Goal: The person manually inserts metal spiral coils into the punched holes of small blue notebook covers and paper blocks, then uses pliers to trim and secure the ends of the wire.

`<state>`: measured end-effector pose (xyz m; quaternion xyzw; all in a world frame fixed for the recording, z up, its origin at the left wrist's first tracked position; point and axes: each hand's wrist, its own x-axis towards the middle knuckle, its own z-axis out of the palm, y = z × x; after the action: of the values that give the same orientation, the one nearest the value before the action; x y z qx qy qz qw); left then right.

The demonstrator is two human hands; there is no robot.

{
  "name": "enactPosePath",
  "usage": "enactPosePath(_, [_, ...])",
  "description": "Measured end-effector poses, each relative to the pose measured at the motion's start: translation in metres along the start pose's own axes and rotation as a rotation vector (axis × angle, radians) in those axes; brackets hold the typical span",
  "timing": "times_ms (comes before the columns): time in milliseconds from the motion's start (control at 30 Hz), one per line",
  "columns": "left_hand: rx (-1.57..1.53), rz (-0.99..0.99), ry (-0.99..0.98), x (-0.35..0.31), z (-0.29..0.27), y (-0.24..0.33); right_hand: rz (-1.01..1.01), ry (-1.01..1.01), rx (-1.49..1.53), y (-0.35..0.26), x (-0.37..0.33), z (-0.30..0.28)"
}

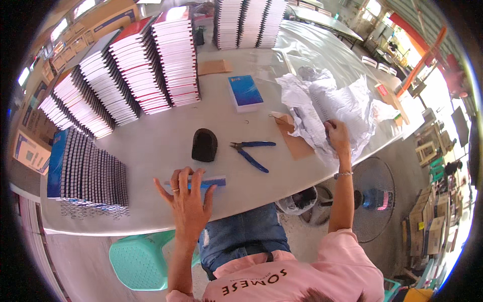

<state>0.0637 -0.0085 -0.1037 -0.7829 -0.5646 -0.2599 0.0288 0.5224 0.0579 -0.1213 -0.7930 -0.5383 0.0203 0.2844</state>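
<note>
My left hand is at the table's front edge, fingers spread over a flat blue and clear strip; its exact kind is hard to make out. My right hand is closed on crumpled white paper at the right of the table. Between the hands lie blue-handled cutting pliers, jaws to the left, and a dark rounded pad-like object. Farther back is a small blue-covered stack of notebooks. A brown cardboard piece lies beside the paper.
Tall stacks of spiral-bound notebooks line the back left of the white table. Another stack with a blue cover stands at the left front. A green stool is below the edge, and a round fan stands at the right.
</note>
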Motion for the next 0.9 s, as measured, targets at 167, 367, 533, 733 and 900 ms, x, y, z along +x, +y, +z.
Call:
enactPosePath(167, [-0.019,-0.063,0.066,-0.002,0.008,0.006,0.030,0.147,0.212,-0.024,-0.008,-0.003])
enactPosePath(367, [-0.072,-0.085,0.086,0.001,0.015,0.011,-0.050,0.166,0.116,-0.004,-0.006,-0.007])
enactPosePath(533, [-0.064,-0.099,0.088,-0.002,0.016,0.009,0.055,0.196,0.114,-0.016,-0.015,-0.005])
enactPosePath(733, [-0.068,-0.115,0.088,-0.005,0.016,0.010,-0.135,0.161,-0.112,-0.031,-0.026,-0.002])
enactPosePath(900, [-0.088,-0.116,0.105,-0.005,0.015,0.010,-0.263,-0.034,-0.016,-0.017,-0.015,0.002])
